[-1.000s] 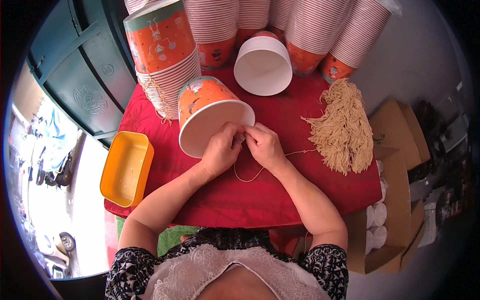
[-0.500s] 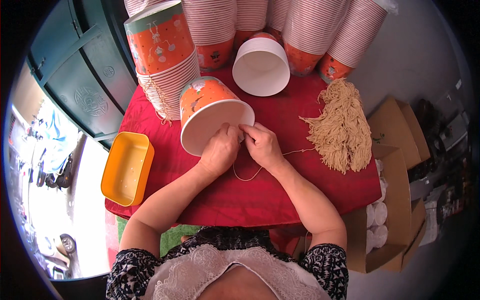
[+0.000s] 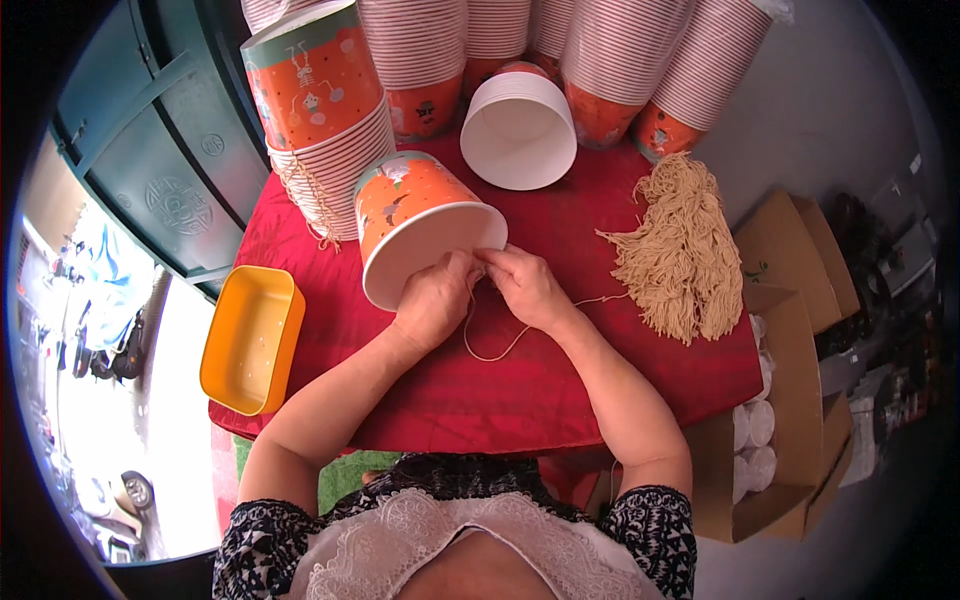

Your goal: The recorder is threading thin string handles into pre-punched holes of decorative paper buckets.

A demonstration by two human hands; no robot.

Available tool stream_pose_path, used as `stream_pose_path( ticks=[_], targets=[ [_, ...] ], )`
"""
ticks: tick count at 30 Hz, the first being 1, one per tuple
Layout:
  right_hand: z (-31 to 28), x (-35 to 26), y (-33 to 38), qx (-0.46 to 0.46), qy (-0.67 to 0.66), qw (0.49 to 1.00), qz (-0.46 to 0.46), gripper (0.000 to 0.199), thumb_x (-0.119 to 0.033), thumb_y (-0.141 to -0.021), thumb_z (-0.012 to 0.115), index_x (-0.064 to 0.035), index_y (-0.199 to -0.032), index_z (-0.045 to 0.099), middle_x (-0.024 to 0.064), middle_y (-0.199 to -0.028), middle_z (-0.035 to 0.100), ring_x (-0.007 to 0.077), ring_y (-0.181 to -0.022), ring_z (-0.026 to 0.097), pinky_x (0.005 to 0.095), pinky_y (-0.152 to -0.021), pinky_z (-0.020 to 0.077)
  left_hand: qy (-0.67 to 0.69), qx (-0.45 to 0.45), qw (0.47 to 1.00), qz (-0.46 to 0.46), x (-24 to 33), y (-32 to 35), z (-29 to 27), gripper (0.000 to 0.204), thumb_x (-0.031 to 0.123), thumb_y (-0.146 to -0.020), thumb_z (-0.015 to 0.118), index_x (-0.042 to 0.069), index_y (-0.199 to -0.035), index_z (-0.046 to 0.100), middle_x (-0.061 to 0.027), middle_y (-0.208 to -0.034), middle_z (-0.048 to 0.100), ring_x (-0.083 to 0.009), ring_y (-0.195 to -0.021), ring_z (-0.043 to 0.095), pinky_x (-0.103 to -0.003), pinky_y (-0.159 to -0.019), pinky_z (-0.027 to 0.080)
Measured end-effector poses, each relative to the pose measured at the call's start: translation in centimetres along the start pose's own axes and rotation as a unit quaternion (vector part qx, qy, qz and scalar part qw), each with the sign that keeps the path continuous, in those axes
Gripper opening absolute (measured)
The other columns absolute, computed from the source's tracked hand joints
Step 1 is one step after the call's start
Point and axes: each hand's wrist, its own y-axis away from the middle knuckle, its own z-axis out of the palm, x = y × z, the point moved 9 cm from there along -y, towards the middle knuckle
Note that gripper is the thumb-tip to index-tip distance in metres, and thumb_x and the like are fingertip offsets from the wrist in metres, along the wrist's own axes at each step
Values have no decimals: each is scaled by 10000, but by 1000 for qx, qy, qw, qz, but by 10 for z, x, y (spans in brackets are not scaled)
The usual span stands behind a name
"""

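An orange paper bucket [image 3: 415, 215] with a white inside lies tilted on the red table [image 3: 560, 390], its open mouth toward me. My left hand [image 3: 435, 300] and my right hand [image 3: 522, 285] meet at the near rim of the bucket. Both pinch a thin beige string [image 3: 495, 350] that loops down onto the red cloth and runs right toward a bundle of beige strings [image 3: 680, 250].
Tall stacks of striped and orange paper buckets [image 3: 330, 110] line the back of the table, with one white bucket [image 3: 518, 130] lying open. A yellow plastic tray [image 3: 250, 340] sits at the left edge. Cardboard boxes [image 3: 790, 400] holding white cups stand at the right.
The bucket and both hands have stayed at the rim, with only small finger movements on the string.
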Motion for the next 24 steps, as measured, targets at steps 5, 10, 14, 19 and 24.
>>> stream_pose_path(
  ticks=[5, 10, 14, 19, 24],
  targets=[
    [0, -1, 0, -12, 5, 1000, -11, 250, 31, -906, 551, 42, -1138, 641, 158, -1028, 678, 206, -844, 663, 313, -725, 538, 7, 3, 1000, 12, 5, -1, -2, 196, 138, -878, 631, -1, -974, 532, -207, -867, 631, -394, -768, 628, -488, -660, 510],
    [-1, -1, 1, -3, 21, 1000, -14, 236, 31, -904, 552, 45, -1118, 650, 160, -1026, 681, 219, -851, 669, 317, -727, 544, 46, -9, 998, -40, -3, 0, 0, 172, 96, -849, 648, 9, -958, 548, -197, -865, 630, -385, -783, 629, -477, -669, 509],
    [0, -2, 0, -8, 21, 1000, -3, 225, 23, -902, 560, 51, -1106, 653, 174, -1035, 679, 249, -880, 679, 327, -742, 550, 58, -18, 997, -38, -9, 3, 2, 188, 70, -821, 662, 15, -961, 548, -194, -864, 629, -386, -777, 628, -475, -672, 509],
    [-1, -6, 1, 3, 41, 999, -35, 222, 15, -899, 570, 54, -1100, 655, 191, -1049, 673, 280, -922, 680, 341, -780, 553, 47, 14, 998, -36, -9, 2, -4, 232, 68, -796, 680, 25, -980, 546, -186, -870, 633, -383, -790, 629, -471, -687, 507],
    [-1, -1, 1, -11, 39, 999, -4, 223, 15, -894, 573, 55, -1098, 656, 201, -1060, 671, 301, -957, 677, 352, -811, 553, 63, -1, 997, -47, -8, 0, -2, 196, 80, -807, 673, 19, -968, 580, -181, -871, 640, -373, -820, 632, -468, -700, 508]
  ],
)
